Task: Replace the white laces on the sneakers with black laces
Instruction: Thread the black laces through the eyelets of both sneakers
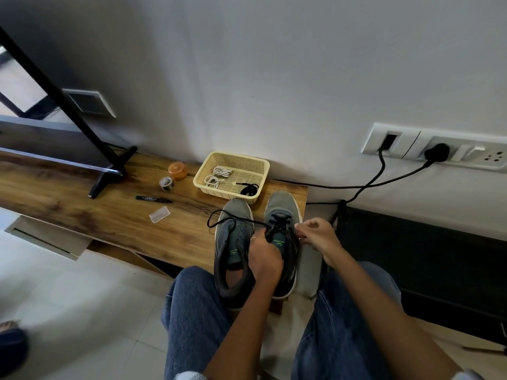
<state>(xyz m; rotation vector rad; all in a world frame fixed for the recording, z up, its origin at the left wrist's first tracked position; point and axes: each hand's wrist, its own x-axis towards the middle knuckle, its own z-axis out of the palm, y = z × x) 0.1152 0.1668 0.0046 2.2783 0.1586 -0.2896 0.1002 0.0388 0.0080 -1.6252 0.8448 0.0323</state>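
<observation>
Both sneakers sit at the tabletop's [131, 215] 4 o'clock corner. The left hand [264, 256] pinches the black lace [236, 220] over the right sneaker [282, 215]; the right hand [315, 234] seemingly pinches its other end. The lace is limp and light, best gripped near its stiff tip.

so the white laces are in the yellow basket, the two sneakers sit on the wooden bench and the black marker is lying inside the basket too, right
Not quite. The head view shows the black marker lying on the wooden bench, left of the yellow basket, not inside it. The rest holds: the white laces are in the basket, and the two sneakers sit on the bench.
</observation>
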